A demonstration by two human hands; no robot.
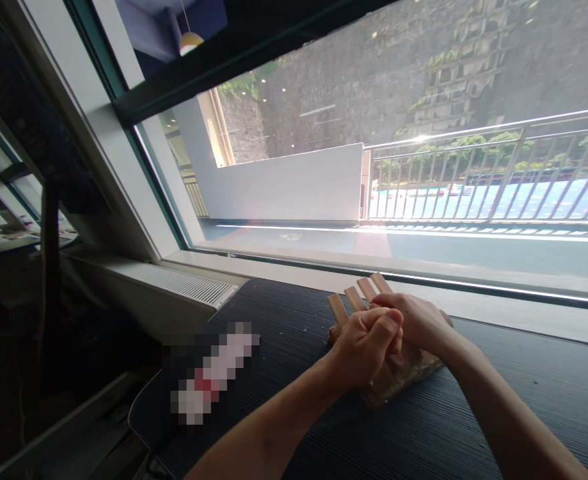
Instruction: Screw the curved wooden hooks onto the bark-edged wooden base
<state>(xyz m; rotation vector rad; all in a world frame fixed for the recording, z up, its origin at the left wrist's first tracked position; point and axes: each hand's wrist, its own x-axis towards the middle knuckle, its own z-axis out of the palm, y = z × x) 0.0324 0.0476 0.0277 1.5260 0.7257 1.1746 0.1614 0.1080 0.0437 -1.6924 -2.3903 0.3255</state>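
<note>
A rough brown block [403,387], whose material I cannot make out, lies at an angle on the dark table. Several flat light-wood sticks [338,311] stand up in a slanted row along its far left side. Over the block my left hand [367,347] is closed, its thumb and fingers curled together. My right hand [417,321] meets it from the right, fingers bent down and touching the left hand. Whatever the fingertips grip is hidden between the two hands, close to the sticks.
A dark ribbed table [299,380] spreads under the block. On its left lies a blurred-out pale and red item [219,370]. Beyond the far edge are a white window sill [284,275] and a large window. A vent grille [189,280] runs along the left.
</note>
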